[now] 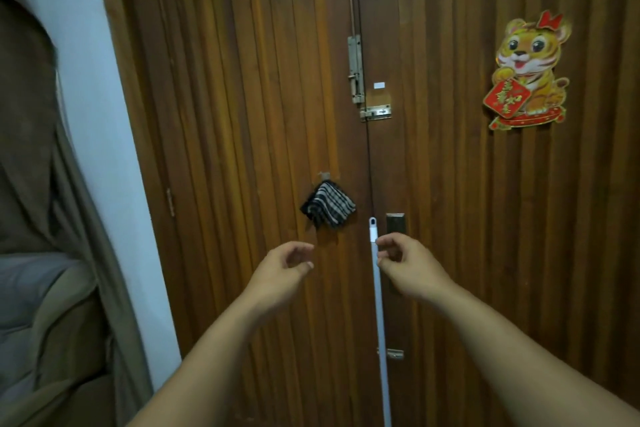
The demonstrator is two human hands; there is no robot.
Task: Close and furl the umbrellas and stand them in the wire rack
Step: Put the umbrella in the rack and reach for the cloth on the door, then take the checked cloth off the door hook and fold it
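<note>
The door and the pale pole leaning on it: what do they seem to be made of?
The door looks like dark varnished wood: vertical ribbed slats with a slight sheen. The pale pole looks smooth and matte, perhaps plastic or coated metal; its white end cap seems plastic.

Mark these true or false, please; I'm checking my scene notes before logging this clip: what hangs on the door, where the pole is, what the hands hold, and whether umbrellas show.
1. A checked cloth hangs on the wooden door. True.
2. The left hand grips the pale pole. False: it holds nothing; the pole stands beside the right hand.
3. A tiger sticker sits on the door's right side. True.
4. An open umbrella leans on the door. False: no umbrella or rack is in view.
5. The right hand's fingers are curled loosely. True.
</note>
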